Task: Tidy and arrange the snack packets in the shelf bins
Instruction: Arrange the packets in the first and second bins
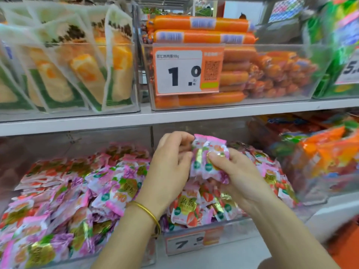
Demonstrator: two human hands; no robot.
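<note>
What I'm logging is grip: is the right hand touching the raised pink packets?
Touching. The head view shows the right hand with its thumb pressed on the front of the pink packets.

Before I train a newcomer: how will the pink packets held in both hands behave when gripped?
The pink packets are probably light and soft: the left hand and right hand pinch several together. Their glossy film looks slippery, so the bunch may fan apart. Flat shapes suggest sliding, not rolling.
</note>
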